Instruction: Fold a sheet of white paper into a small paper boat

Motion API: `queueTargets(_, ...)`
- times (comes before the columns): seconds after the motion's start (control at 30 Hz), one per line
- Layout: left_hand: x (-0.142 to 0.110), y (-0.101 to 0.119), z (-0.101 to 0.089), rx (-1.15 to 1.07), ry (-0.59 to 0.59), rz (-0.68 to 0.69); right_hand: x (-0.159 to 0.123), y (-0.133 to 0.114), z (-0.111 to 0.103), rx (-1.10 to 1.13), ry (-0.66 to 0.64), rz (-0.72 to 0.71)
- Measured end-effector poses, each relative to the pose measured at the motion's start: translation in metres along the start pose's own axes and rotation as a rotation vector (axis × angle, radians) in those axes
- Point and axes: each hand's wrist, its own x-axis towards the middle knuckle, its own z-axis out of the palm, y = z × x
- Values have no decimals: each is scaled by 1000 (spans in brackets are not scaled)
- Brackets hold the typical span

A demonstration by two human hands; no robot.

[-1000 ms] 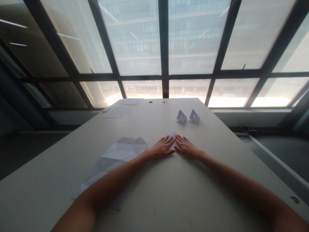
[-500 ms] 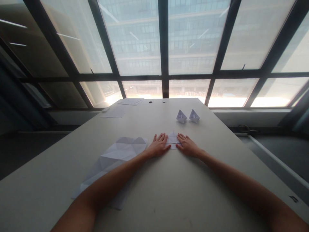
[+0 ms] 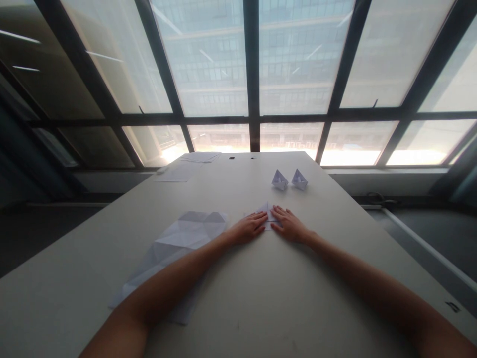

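Paper [image 3: 268,224], folded small with its peak toward 12 o'clock, lies flat on the white table [image 3: 242,298], and I take it as the centre of my clock as I watch through the head camera. On its 9 o'clock side I see the left hand [image 3: 246,227], palm down, its fingers laid straight across the left part of the paper and reaching nearly to the middle; they are released and extended, neither clenched nor grasping. On the 3 o'clock side is the right hand [image 3: 289,225], also palm down, fingertips resting on the right part of the paper, and these fingers too are stretched out and released. Between the 2 hands I can make out the peak and a strip toward 6 o'clock; how far the paper runs beneath the hands I cannot tell. At about 1 o'clock, apart from the hands, 2 paper boats [image 3: 279,180] stand side by side, their points up. Toward 8 o'clock a large creased sheet [image 3: 179,237] spreads out, partly hidden by the left forearm [image 3: 190,266]; whether they touch is unclear to me. Around 10 o'clock, near the far corner, I see flat sheets [image 3: 172,174]. Beyond the table at 12 o'clock rise dark-framed windows [image 3: 294,64].
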Motion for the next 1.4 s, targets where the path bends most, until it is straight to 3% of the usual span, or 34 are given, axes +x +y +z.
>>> queueTargets(0.47, -1, -2, 3, 41, 72, -47, -4, -2, -11, 49, -27, -104)
queueTargets(0.77, -1, 0, 0, 53, 121, -46, 0, -4, -17, 54, 95, -150)
queueTargets(0.97, -1, 8, -6, 62, 168, -77, -2, -10, -19, 78, 154, -101)
queueTargets(1.2, -2, 8, -9, 125, 273, -238, -1, -8, -12, 42, 219, -36)
queueTargets(1.4, -4, 12, -16, 169, 298, -230, 0, -6, -10, -20, 230, -10)
